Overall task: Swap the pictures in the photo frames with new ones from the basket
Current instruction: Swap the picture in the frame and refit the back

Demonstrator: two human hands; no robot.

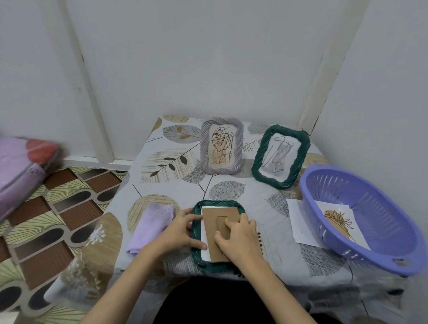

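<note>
A dark green frame [195, 229] lies face down at the table's front edge, with a white sheet and a brown backing board [210, 218] set in it. My left hand [181, 231] rests on the frame's left rim, fingers reaching onto the board's edge. My right hand [239, 234] presses on the board over its stand flap. A grey frame [221, 145] with a leaf drawing and a second green frame [281, 157] with a scribble drawing stand upright at the back. The purple basket [362, 218] at the right holds a picture [339, 223] with a brown plant drawing.
A folded lilac cloth [151, 227] lies left of the flat frame. A white sheet [302, 222] lies partly under the basket's left side. The table [274, 215] wears a leaf-print cover. Left is patterned floor and a pink bundle [8, 182].
</note>
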